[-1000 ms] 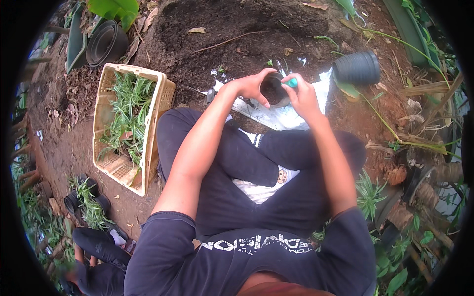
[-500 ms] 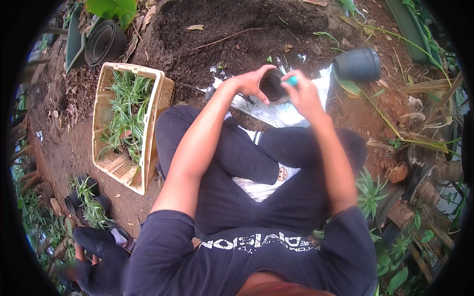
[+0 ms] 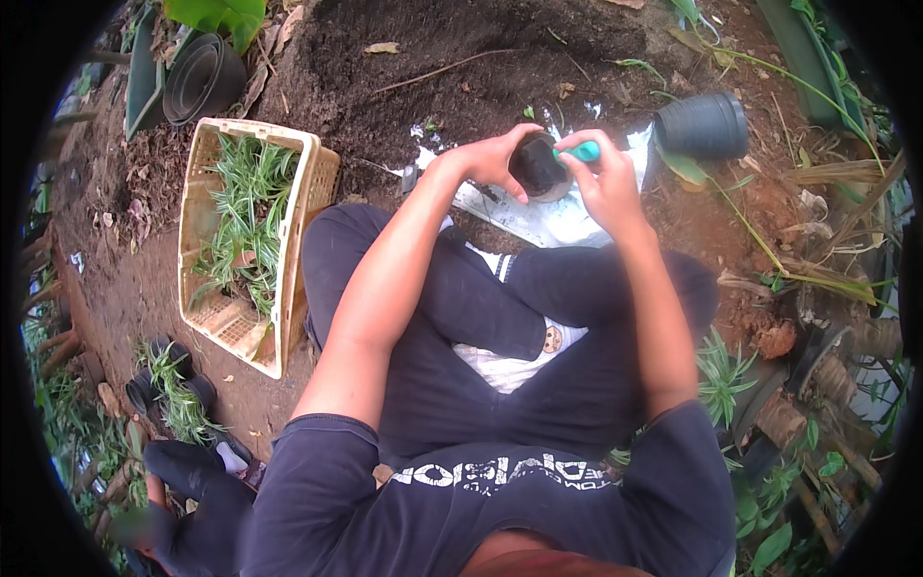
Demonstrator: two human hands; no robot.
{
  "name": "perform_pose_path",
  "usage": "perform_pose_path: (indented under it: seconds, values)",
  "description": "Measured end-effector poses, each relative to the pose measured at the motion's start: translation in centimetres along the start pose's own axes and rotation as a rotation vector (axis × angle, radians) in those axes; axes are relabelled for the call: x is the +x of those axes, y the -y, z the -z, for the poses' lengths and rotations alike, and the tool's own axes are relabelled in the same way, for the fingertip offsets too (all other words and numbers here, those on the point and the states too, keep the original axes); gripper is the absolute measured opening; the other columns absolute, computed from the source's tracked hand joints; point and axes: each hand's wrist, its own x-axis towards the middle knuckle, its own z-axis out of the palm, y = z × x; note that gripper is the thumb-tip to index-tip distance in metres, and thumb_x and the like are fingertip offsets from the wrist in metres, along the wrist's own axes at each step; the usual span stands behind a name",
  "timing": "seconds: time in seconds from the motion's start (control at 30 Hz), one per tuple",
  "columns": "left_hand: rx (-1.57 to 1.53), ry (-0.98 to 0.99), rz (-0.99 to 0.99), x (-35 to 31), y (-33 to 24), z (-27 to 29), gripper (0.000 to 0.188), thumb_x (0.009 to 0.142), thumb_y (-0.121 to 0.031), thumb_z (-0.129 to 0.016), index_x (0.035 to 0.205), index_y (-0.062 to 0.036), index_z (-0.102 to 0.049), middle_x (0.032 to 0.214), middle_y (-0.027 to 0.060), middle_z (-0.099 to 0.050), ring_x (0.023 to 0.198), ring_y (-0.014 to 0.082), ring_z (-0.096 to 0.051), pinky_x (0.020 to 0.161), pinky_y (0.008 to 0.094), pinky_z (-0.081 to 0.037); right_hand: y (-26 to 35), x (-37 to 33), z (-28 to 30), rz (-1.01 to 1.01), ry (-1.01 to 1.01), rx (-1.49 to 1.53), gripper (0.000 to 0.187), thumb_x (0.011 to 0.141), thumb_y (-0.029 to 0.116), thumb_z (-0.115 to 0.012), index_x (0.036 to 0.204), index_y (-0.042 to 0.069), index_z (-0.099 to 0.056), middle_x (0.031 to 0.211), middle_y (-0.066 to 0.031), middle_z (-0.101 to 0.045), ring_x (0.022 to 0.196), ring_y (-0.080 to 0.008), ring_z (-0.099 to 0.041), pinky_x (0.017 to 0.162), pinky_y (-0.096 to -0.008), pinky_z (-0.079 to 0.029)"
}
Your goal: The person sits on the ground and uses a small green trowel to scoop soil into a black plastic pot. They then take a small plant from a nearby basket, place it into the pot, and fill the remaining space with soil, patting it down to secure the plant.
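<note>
Cupping the left side of a pot in the head view, the left hand has its thumb and fingers spread around the wall. The right hand is closed on the green handle of a tool at the pot's right rim; whether the tool's tip touches the soil inside cannot be told. The hands are apart, one on each side of the pot, which is beyond the crossed legs, over a white sheet. Just right of the sheet, a black pot lies on its side. To the left, a tilted crate holds leafy plants. Beyond it are nested pots. At lower left, another person sits near more dark pots.
</note>
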Motion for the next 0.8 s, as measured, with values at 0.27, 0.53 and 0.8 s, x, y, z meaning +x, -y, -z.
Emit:
perform_pose_path:
  seconds: [0.27,0.53,0.8]
  values:
    - [0.008,0.008,-0.021,0.0,-0.2,-0.1,0.134,0.060,-0.028,-0.101,0.163,-0.0176,-0.016,0.147,0.0266,-0.054,0.141,0.0379,-0.051,0.116,0.0465,-0.043,-0.5,-0.5,-0.9,0.037,0.000,0.015,0.013,0.093,0.006,-0.071,0.103,0.004,-0.063,0.072,-0.0157,-0.064,0.060,-0.0270,-0.065,0.058,-0.0387,-0.046]
    - [-0.003,0.047,0.023,0.0,-0.7,-0.1,0.135,0.059,-0.028,-0.102,0.164,-0.0198,-0.016,0.154,0.0259,-0.047,0.147,0.0366,-0.044,0.120,0.0457,-0.039,-0.5,-1.0,-1.1,-0.009,-0.097,0.059,0.014,0.093,0.005,-0.072,0.104,0.005,-0.064,0.070,-0.0155,-0.064,0.063,-0.0287,-0.067,0.059,-0.0402,-0.047]
    - [-0.011,0.023,0.049,0.1,-0.3,-0.3,0.135,0.058,-0.025,-0.102,0.164,-0.0201,-0.018,0.153,0.0225,-0.051,0.145,0.0341,-0.047,0.120,0.0446,-0.040,-0.3,-1.1,-1.0,-0.104,-0.204,0.122,0.014,0.093,0.007,-0.073,0.105,0.002,-0.067,0.079,-0.0149,-0.070,0.069,-0.0187,-0.068,0.066,-0.0339,-0.052]
